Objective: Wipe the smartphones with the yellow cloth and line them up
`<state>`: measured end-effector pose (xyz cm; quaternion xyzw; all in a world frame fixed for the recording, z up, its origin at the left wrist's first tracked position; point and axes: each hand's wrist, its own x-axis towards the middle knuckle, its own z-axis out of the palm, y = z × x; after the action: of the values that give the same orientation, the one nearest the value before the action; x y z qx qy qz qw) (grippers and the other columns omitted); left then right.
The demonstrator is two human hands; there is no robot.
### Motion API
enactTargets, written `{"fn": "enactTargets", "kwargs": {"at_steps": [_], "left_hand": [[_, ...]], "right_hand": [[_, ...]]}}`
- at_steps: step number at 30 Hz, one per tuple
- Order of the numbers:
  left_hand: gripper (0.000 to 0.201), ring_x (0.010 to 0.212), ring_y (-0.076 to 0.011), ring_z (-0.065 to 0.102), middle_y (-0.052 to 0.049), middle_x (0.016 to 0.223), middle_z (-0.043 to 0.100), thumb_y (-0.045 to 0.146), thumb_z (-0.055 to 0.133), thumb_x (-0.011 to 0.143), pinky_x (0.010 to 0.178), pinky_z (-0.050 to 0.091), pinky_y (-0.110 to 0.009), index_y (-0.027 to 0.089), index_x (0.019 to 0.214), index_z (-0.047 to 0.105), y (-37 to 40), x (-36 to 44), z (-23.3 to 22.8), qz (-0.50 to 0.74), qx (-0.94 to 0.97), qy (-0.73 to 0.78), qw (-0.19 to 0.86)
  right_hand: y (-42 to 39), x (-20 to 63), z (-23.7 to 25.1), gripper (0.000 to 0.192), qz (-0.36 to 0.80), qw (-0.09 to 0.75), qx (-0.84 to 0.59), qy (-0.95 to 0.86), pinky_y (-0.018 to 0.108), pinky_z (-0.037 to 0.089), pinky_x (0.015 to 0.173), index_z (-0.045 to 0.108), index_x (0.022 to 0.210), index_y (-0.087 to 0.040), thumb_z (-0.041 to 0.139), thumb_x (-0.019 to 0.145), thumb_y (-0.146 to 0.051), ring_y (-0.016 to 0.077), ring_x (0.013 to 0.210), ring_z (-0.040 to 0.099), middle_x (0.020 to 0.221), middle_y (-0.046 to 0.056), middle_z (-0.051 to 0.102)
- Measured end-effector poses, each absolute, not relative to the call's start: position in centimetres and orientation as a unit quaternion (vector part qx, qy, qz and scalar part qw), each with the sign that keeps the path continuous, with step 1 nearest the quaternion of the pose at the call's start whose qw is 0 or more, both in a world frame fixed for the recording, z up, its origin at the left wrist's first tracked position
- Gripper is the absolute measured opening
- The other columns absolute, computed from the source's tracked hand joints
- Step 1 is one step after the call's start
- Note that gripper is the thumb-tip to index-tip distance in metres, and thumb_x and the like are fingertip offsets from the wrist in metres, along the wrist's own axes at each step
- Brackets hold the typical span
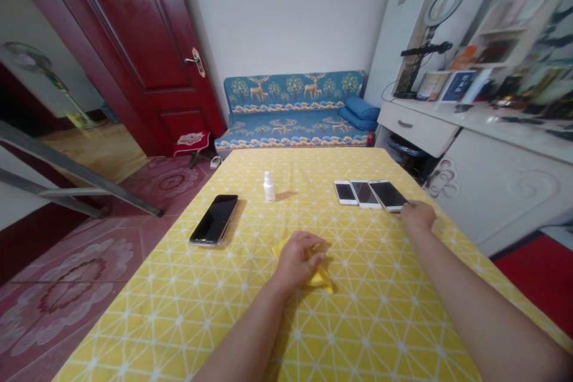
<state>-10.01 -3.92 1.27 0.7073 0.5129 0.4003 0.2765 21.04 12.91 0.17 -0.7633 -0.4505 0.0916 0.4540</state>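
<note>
My left hand rests on a yellow cloth in the middle of the table, fingers curled over it. My right hand reaches to the right side and touches the near edge of the rightmost phone. Two smaller white phones lie side by side just left of it. A larger dark phone lies alone on the left. A small white bottle stands upright between the dark phone and the row of phones.
The table wears a yellow patterned cloth. A blue sofa stands behind it against the wall. A red door is at the left, a white desk with a ring light at the right.
</note>
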Motion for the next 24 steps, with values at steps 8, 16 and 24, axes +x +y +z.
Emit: {"fn": "enactTargets", "kwargs": {"at_steps": [8,16,24], "left_hand": [[0.027,0.101,-0.0217,0.06,-0.007,0.103,0.07,0.032,0.065,0.081,0.092,0.045,-0.037,0.023,0.106,0.072,-3.7,-10.1,0.6,0.423,0.686,0.514,0.294],[0.047,0.101,-0.0223,0.063,-0.011,0.103,0.069,0.05,0.053,0.088,0.091,0.048,-0.039,0.017,0.119,0.064,-3.2,-10.3,0.3,0.604,0.46,0.491,0.427],[0.032,0.114,-0.0247,0.055,-0.01,0.111,0.065,0.039,0.047,0.091,0.102,0.039,-0.044,0.021,0.109,0.066,-3.0,-14.2,1.9,0.585,0.527,0.596,0.158]], "right_hand": [[10.3,18.2,2.5,0.034,0.065,0.409,-0.787,-0.458,0.052,0.042,0.085,0.072,0.099,-0.011,0.056,0.072,-0.022,0.0377,0.108,0.054,0.109,0.023,0.059],[0.8,6.3,2.7,0.018,0.259,0.347,-0.526,-0.732,0.028,0.047,0.063,0.071,0.067,-0.023,0.077,0.057,-0.035,0.0168,0.067,0.058,0.074,0.0,0.064],[-4.7,2.4,3.2,0.043,0.203,0.224,-0.419,-0.856,0.037,0.043,0.089,0.067,0.109,-0.026,0.077,0.067,-0.025,0.024,0.102,0.054,0.11,0.006,0.059]]}}
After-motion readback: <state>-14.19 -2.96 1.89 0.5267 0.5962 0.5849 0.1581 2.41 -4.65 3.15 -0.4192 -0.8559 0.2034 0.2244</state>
